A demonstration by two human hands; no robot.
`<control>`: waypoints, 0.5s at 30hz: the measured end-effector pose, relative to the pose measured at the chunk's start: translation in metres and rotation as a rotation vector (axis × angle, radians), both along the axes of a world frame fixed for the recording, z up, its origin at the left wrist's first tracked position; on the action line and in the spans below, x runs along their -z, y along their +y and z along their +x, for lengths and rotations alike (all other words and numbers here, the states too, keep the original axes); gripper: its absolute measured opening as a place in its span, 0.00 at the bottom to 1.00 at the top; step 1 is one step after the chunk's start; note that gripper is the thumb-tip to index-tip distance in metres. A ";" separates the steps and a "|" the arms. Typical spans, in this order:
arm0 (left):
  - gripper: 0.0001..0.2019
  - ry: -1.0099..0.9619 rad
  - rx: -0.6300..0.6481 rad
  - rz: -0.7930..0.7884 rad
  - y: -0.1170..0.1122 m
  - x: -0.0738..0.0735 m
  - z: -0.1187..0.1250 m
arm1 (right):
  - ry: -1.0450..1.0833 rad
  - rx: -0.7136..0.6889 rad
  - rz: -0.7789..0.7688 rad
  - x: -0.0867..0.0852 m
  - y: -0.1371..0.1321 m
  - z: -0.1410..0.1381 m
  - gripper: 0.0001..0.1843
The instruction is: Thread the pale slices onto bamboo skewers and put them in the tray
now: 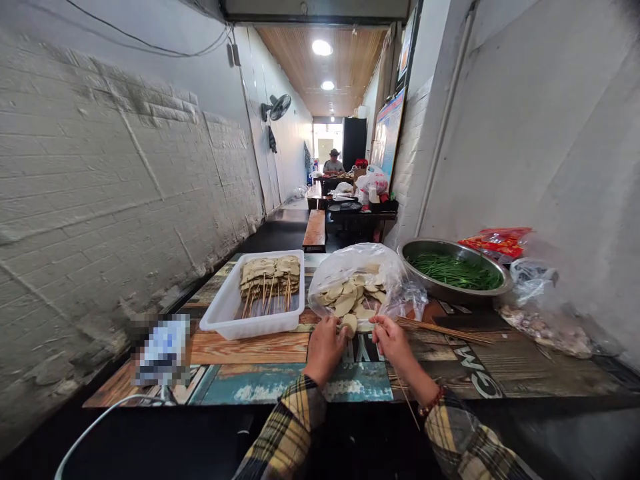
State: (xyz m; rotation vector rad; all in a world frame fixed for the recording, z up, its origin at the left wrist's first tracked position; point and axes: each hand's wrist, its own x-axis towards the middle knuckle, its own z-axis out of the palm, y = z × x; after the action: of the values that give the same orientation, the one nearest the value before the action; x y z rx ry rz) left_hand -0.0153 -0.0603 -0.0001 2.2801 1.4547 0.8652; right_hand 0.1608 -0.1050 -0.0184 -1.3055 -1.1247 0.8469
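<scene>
My left hand [325, 347] pinches a flat, pale beige round slice [350, 325] between thumb and fingers at the table's near middle. Just to its right, my right hand [395, 347] is closed on a thin wooden skewer [409, 402], whose lower end sticks out beneath the palm toward me. Beyond both hands lies an open clear plastic bag [325, 277] with many loose slices [353, 293] in it. On the left, a white plastic tray [220, 320] holds stacked slices on skewers [270, 277], their sticks pointing toward me. Loose bamboo skewers [445, 329] lie right of my right hand.
A steel basin [453, 291] of green chives or similar stalks stands at back right, beside a red package [500, 241] and a bag of pale food [547, 327]. A blurred device with a cable [163, 353] stands front left. Farther back, a person [333, 162] sits behind tables.
</scene>
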 end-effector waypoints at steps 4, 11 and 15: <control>0.11 0.218 -0.098 0.058 0.011 0.004 0.015 | -0.015 0.008 0.005 0.013 0.009 -0.007 0.17; 0.05 0.120 -0.078 0.056 0.015 0.017 0.023 | -0.090 -0.014 0.010 0.021 0.009 -0.003 0.14; 0.02 -0.099 -0.026 -0.011 0.018 0.020 0.025 | -0.124 -0.003 0.018 0.022 0.007 -0.004 0.15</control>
State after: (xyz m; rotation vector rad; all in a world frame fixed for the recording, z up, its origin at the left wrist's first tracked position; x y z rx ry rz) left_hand 0.0101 -0.0425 -0.0201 2.1817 1.4458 0.9614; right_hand 0.1567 -0.0984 -0.0401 -1.3566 -1.2288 0.7653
